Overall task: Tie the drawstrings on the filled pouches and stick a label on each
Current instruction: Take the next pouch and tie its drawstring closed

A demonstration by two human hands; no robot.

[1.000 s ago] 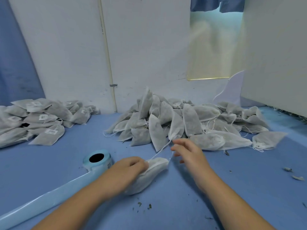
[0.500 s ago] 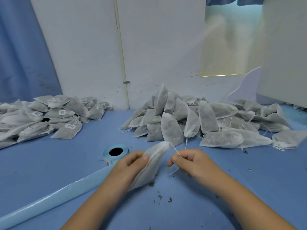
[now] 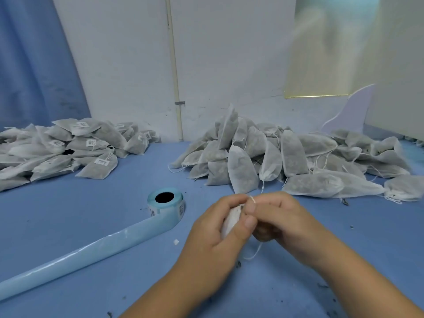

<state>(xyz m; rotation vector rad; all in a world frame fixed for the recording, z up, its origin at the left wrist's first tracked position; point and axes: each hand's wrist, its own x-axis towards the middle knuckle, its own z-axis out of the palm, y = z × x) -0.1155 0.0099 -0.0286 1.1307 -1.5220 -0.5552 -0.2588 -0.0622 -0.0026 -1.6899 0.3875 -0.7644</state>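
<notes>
My left hand (image 3: 215,228) grips a filled white mesh pouch (image 3: 230,220) in the middle foreground, and most of the pouch is hidden between my two hands. Pressed against it from the right, my right hand (image 3: 278,218) pinches the pouch's white drawstring (image 3: 252,199) at the top. A loose end of the string (image 3: 254,253) hangs below the hands. A blue label roll (image 3: 165,201) stands left of my hands, and its backing strip (image 3: 87,251) trails toward the lower left.
A heap of unlabelled filled pouches (image 3: 293,157) lies behind my hands against the white wall. A pile of labelled pouches (image 3: 68,148) sits at the far left. Dark crumbs are scattered on the blue table (image 3: 367,237). A small white scrap (image 3: 176,242) lies near my left wrist.
My hands have come together: the right hand moved left against the pouch top, and the left hand turned the pouch upright. The taut drawstring between them is now gathered at my fingertips.
</notes>
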